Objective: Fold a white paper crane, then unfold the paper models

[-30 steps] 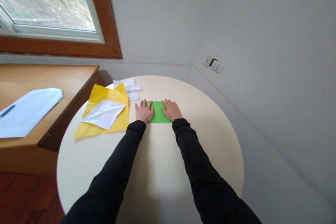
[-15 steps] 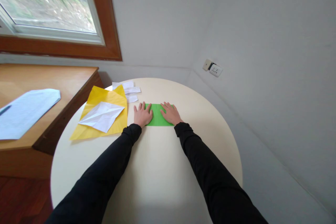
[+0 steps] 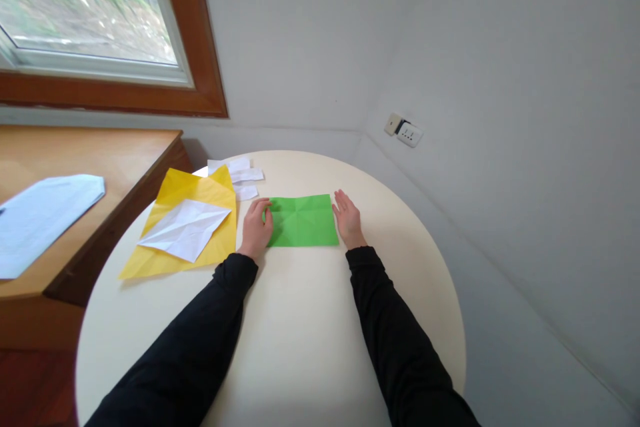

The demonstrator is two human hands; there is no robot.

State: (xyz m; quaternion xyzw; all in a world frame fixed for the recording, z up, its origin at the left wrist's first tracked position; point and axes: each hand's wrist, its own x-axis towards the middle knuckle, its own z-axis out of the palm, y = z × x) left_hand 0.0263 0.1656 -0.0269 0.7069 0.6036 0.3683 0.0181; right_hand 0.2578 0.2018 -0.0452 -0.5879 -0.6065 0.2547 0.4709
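Note:
A green sheet of paper [image 3: 305, 221] with crease lines lies folded into a rectangle on the round table. At its left edge rests my left hand [image 3: 257, 229], fingers curved and the thumb apart from them, over the paper's border. My right hand [image 3: 349, 219] is beside the right edge on its side, fingers stretched out, with nothing held. Whether it touches the edge is hard to tell.
On the left of the round table [image 3: 295, 333] lies a yellow sheet [image 3: 175, 180] with a creased white paper [image 3: 187, 227] on top. White paper strips [image 3: 245, 175] are behind it. A wooden desk [image 3: 120, 147] bears a pale sheet [image 3: 50, 220]. Walls border the table.
Both hands have moved outward from the top of the green paper to its left and right edges, uncovering its surface. The view has shifted slightly.

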